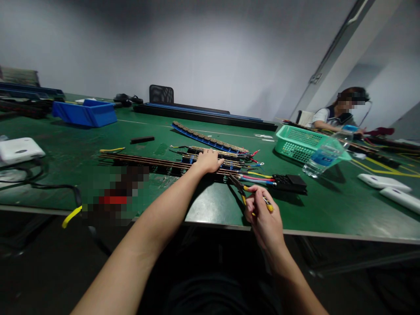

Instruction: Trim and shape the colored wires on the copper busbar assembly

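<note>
My left hand [209, 161] lies over the black strip with copper-coloured rods [154, 161], its thumb apart and its fingertips on the strips at the far side. My right hand [264, 214] is closed around pliers [243, 189] with yellow and black handles. Their dark jaws reach the near edge of the strip, close to where yellow, blue and red wires [257, 179] come out. These wires run into a black block [290, 183] at the right end. Behind my left hand lie more strips with blue parts and short wire ends. Whether the jaws grip anything is too small to tell.
A blue strip with rods [210, 139] lies further back. On the right are a green basket [297, 144], a water bottle [320, 161] and white devices [383, 181]; a person [341, 111] sits beyond. A blue bin [85, 113] stands at the left. The table's front edge runs under my forearms.
</note>
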`<control>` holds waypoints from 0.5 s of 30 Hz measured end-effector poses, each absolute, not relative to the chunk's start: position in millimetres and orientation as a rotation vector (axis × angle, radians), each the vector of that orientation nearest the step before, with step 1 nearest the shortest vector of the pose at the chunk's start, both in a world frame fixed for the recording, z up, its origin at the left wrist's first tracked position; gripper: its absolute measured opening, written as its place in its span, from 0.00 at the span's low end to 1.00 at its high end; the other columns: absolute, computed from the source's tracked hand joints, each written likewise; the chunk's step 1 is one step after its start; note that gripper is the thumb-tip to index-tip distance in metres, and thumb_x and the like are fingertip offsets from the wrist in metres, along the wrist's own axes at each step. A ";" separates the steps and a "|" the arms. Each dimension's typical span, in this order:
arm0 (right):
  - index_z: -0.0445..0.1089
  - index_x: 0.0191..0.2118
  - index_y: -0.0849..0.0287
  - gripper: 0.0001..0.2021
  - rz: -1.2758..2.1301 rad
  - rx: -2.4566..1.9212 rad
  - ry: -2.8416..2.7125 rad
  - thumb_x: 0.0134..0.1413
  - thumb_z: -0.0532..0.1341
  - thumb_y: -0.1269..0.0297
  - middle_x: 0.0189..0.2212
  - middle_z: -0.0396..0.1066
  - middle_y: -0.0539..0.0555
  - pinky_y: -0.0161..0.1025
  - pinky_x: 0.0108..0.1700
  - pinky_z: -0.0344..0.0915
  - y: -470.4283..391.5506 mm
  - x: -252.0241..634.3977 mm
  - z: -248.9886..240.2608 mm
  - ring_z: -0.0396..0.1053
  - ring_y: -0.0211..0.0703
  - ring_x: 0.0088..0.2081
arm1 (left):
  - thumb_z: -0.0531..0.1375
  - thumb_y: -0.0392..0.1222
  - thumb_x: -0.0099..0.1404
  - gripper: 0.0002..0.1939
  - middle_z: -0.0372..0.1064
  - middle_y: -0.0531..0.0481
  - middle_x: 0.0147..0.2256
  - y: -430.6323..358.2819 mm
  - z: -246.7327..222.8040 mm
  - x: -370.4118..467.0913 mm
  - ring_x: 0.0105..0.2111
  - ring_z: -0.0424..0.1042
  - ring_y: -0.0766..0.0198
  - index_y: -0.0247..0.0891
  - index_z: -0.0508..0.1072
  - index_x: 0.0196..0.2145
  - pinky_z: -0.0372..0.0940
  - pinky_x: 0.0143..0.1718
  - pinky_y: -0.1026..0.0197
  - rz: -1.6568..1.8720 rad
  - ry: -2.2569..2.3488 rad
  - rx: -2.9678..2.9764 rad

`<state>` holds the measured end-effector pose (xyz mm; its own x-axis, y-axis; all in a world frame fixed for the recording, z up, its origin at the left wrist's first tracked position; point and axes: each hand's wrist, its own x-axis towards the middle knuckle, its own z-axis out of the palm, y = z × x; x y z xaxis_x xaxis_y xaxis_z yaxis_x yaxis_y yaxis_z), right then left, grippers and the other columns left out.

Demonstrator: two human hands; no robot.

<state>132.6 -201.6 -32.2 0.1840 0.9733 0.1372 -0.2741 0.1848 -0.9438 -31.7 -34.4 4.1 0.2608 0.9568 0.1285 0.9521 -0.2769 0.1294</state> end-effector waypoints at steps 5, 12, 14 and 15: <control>0.70 0.41 0.55 0.22 1.067 -0.929 -0.977 0.54 0.69 0.41 0.17 0.60 0.41 0.27 0.18 0.48 -203.9 135.0 -37.0 0.51 0.28 0.16 | 0.48 0.57 0.77 0.30 0.62 0.32 0.64 -35.4 4.9 -30.3 0.64 0.60 0.40 0.32 0.67 0.64 0.59 0.62 0.43 0.283 1.873 2.458; 0.71 0.40 0.56 0.20 1.053 -0.946 -0.986 0.56 0.69 0.43 0.17 0.60 0.42 0.26 0.18 0.49 -203.2 137.4 -36.2 0.52 0.28 0.16 | 0.48 0.58 0.77 0.31 0.63 0.32 0.64 -34.8 5.4 -29.9 0.64 0.60 0.41 0.32 0.67 0.65 0.59 0.62 0.44 0.279 1.877 2.441; 0.69 0.38 0.55 0.23 1.116 -0.928 -0.893 0.52 0.70 0.41 0.16 0.58 0.40 0.26 0.16 0.46 -200.2 138.2 -31.0 0.47 0.26 0.13 | 0.48 0.58 0.77 0.31 0.63 0.33 0.64 -35.0 5.7 -29.7 0.64 0.60 0.41 0.33 0.67 0.65 0.59 0.62 0.44 0.275 1.881 2.444; 0.68 0.38 0.55 0.24 1.148 -0.915 -0.853 0.50 0.70 0.40 0.15 0.58 0.39 0.26 0.15 0.44 -198.8 138.5 -28.6 0.45 0.25 0.12 | 0.48 0.58 0.77 0.30 0.62 0.33 0.65 -35.1 5.6 -29.6 0.64 0.60 0.41 0.33 0.67 0.64 0.59 0.62 0.44 0.273 1.882 2.448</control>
